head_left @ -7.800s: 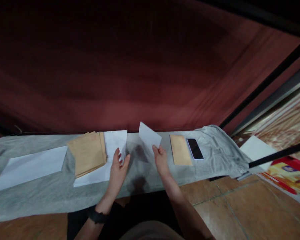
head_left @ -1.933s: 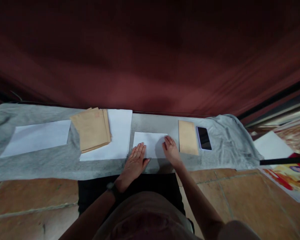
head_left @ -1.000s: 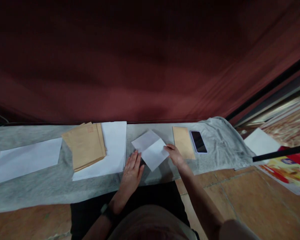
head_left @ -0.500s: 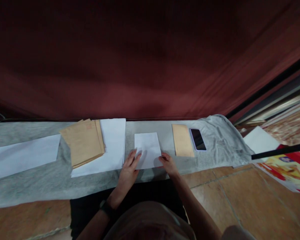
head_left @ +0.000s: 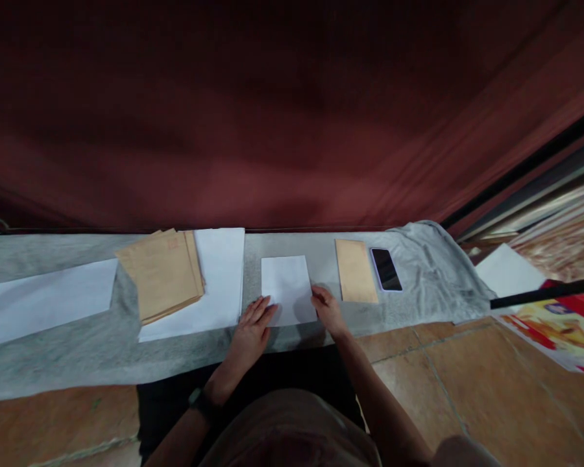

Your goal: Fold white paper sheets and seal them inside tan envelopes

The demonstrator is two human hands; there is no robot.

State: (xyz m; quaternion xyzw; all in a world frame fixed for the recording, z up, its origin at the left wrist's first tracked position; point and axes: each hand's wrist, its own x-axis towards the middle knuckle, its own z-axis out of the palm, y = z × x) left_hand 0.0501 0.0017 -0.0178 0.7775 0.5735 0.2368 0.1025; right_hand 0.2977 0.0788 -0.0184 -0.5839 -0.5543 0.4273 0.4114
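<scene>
A small white sheet of paper (head_left: 286, 282), possibly folded, lies in front of me on a grey cloth. My left hand (head_left: 254, 324) rests flat at its lower left corner, fingers stretched out and touching the edge. At the right edge of the sheet, my right hand (head_left: 328, 311) has its fingers curled in a pinch on the paper; the thumb is partly hidden. To the right of that hand lies a single brown envelope (head_left: 357, 272). Left of my left hand is a stack of larger white paper (head_left: 224, 279), partly covered by several brown envelopes (head_left: 168, 275).
The grey cloth (head_left: 102, 344) covers a long narrow surface below a dark red hanging (head_left: 292, 162). A phone (head_left: 386, 270) lies beyond the single envelope. Another white sheet (head_left: 53, 298) is at far left. A black bar (head_left: 545, 295) crosses at right, above tiled floor (head_left: 467, 370).
My right hand has slid slightly up along the sheet's right edge, its fingers more curled. My left hand has shifted slightly at the lower left corner. The sheet stays nearly in place.
</scene>
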